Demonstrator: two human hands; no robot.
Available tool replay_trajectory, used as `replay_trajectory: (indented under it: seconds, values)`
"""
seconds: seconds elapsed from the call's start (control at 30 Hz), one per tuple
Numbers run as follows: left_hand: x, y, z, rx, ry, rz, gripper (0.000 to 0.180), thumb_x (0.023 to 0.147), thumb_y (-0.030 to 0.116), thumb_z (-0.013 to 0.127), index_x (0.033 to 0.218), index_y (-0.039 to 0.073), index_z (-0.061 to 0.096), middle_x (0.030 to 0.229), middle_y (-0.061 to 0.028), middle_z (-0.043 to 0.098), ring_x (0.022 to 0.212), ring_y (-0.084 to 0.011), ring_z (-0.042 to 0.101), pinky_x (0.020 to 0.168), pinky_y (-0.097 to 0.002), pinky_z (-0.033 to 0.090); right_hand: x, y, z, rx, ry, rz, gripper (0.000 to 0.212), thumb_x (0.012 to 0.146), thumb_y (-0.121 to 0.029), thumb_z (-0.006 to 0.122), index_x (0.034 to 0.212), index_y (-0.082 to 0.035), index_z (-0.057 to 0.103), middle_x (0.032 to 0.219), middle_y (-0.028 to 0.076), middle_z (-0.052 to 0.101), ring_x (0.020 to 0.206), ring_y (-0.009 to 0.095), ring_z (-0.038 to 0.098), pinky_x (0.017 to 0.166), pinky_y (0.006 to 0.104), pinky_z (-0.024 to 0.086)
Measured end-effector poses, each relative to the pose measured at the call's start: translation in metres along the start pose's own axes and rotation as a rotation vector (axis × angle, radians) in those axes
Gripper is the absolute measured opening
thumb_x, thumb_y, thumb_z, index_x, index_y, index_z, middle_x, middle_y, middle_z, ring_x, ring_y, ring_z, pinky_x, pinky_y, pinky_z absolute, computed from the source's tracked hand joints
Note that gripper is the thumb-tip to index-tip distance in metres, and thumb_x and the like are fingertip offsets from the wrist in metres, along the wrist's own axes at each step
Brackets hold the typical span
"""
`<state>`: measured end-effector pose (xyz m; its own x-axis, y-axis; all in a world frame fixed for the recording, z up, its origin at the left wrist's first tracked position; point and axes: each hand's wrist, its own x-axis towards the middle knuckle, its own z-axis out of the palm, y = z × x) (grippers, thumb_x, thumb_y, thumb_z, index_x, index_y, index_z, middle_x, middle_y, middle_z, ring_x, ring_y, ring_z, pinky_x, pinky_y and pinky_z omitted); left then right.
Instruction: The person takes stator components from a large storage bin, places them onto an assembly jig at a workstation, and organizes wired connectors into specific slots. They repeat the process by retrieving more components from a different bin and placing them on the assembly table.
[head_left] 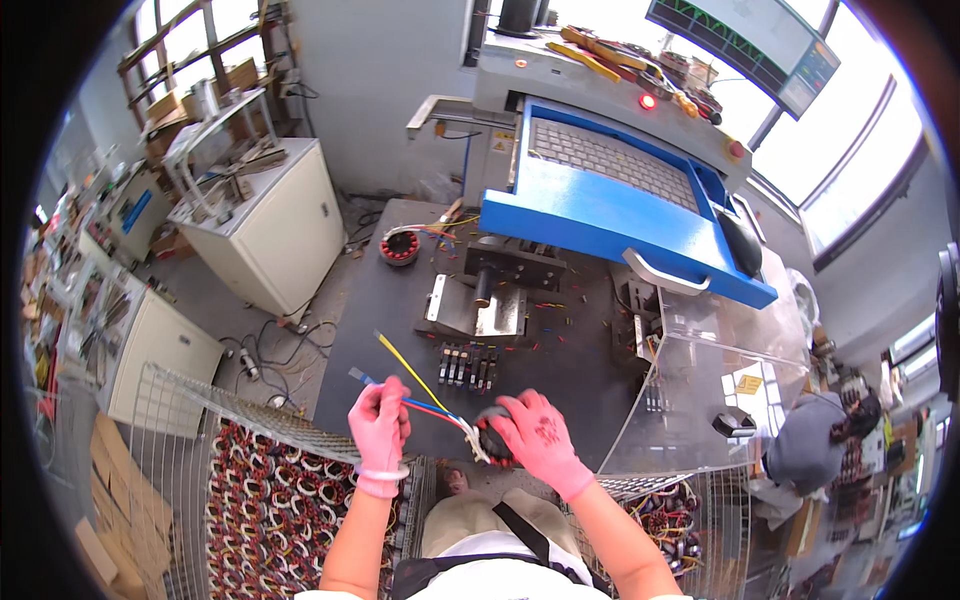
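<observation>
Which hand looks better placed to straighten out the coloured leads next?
Left, probably. The left hand already pinches the coloured wires near their free ends, while the right hand is wrapped around the dark wound stator, steadying it.

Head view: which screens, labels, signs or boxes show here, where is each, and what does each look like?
Monitor: top right above the blue machine, tilted rectangle, dark screen with green traces.
Warning label: on the machine's grey front, left of the blue keyboard tray, small yellow sticker.
Yellow tags: behind the clear guard at right, small squares.
Cardboard boxes: lower left on the floor, brown, stacked.
</observation>
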<state>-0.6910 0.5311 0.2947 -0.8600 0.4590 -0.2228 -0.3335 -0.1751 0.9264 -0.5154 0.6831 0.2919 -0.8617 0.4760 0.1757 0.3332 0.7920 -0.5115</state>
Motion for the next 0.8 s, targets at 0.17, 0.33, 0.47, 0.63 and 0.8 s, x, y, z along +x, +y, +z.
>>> replay_trajectory:
  seconds: [0.17,0.33,0.47,0.63,0.8]
  values:
    - [0.029,-0.024,-0.019,0.027,-0.056,0.063,0.014,0.089,0.016,0.067,0.094,0.003,0.064,0.064,-0.0009,0.058,0.046,-0.0072,0.053,0.036,-0.0185,0.035,0.088,0.035,0.033,-0.034,0.066,-0.001,0.042,0.086,-0.033,0.060,0.116,-0.004,0.058,0.104,0.015,0.054,0.099,0.033,0.054,0.083,0.0424,0.047]
    - [0.074,-0.047,-0.015,0.066,-0.049,0.153,0.013,0.085,0.005,0.068,0.098,0.002,0.064,0.073,-0.0018,0.063,0.051,-0.0061,0.053,0.041,-0.0182,0.038,0.151,0.052,0.043,-0.022,0.071,0.036,0.044,0.087,-0.032,0.062,0.120,-0.003,0.056,0.108,0.016,0.054,0.104,0.034,0.053,0.087,0.0424,0.046]
    - [0.087,-0.052,-0.002,0.066,-0.060,0.162,0.018,0.086,0.001,0.067,0.104,0.001,0.064,0.083,-0.0026,0.065,0.062,-0.0061,0.057,0.050,-0.0191,0.045,0.182,0.067,0.049,-0.063,0.139,0.011,0.045,0.084,-0.029,0.066,0.120,-0.005,0.055,0.110,0.015,0.054,0.105,0.033,0.053,0.090,0.0416,0.045]
    - [0.097,-0.076,0.011,0.136,-0.170,0.064,0.024,0.087,-0.001,0.064,0.111,0.000,0.063,0.085,-0.0024,0.065,0.067,-0.0057,0.058,0.060,-0.0200,0.049,0.210,0.089,0.051,-0.110,0.158,-0.004,0.044,0.082,-0.027,0.068,0.119,-0.008,0.056,0.113,0.012,0.054,0.107,0.032,0.051,0.092,0.0418,0.044]
    - [0.101,-0.078,0.027,0.164,-0.211,0.074,0.022,0.087,0.001,0.064,0.110,0.000,0.063,0.084,-0.0029,0.066,0.066,-0.0065,0.058,0.062,-0.0206,0.049,0.212,0.098,0.047,-0.025,0.205,-0.023,0.041,0.081,-0.025,0.067,0.117,-0.008,0.058,0.115,0.012,0.056,0.106,0.032,0.052,0.092,0.0417,0.044]
